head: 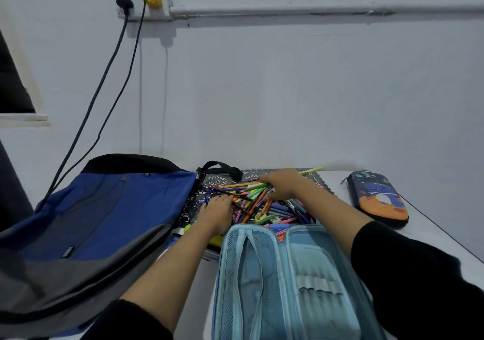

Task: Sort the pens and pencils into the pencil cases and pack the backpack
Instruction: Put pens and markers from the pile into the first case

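The pens and pencils (258,203) lay heaped on the far mat (217,182), beyond the open blue pencil case (275,274). The right hand (282,185) clutched a fistful. The left hand (217,214) dug in, but I could not tell its grasp. A loose fistful could splay, mixing kinds or rolling strays toward the backpack (117,208).

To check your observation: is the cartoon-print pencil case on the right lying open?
No, the cartoon-print pencil case lies closed, its printed lid facing up.
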